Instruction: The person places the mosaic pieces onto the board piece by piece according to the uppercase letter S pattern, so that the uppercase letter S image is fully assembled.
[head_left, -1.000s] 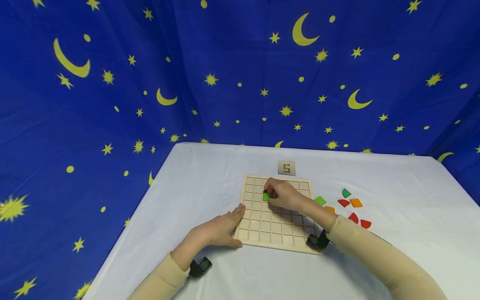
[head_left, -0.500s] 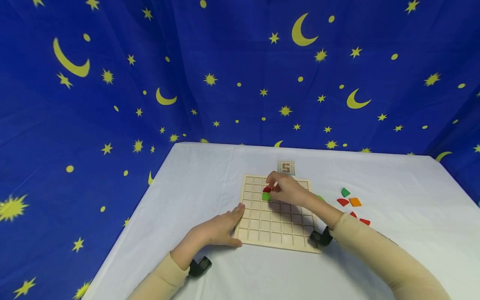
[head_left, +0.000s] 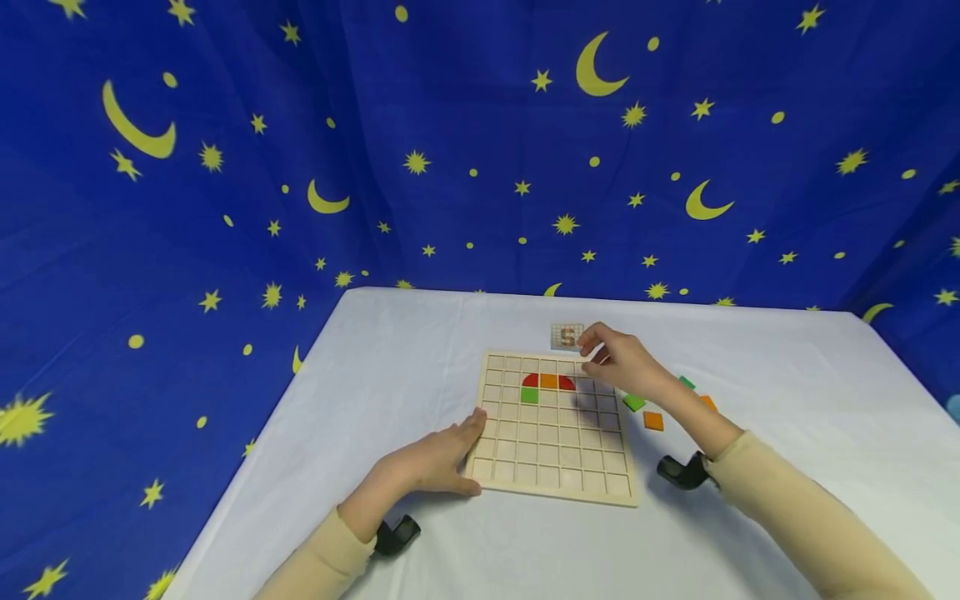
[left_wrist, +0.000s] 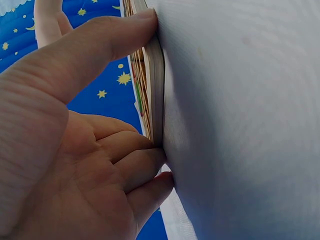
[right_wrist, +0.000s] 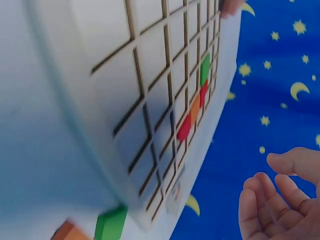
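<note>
From where I stand, the wooden grid board (head_left: 547,454) lies flat on the white-covered surface (head_left: 405,350), w/ the person's hands at two sides of it. The L hand (head_left: 438,458) rests against the board's left edge, fingers and thumb relaxed & spread. The R hand (head_left: 626,362) is in the air near the far right corner, its fingers loosely bent and the thumb apart from them.

On the grid, a red piece (head_left: 531,380), an orange piece (head_left: 549,381) and a second red piece (head_left: 567,383) make one row; a green piece (head_left: 529,395) sits just below the left red one.

Behind the board is a small picture card (head_left: 567,336); seen from the head, the R fingers cover its right edge. Just beside the board's right edge are a loose light-green tile (head_left: 633,403) and, nearer the person, a loose orange tile (head_left: 653,421). The R forearm partly blocks a dark-green tile (head_left: 686,382) & another orange tile (head_left: 708,403). Blue star-and-moon cloth (head_left: 450,108) hangs all around.
</note>
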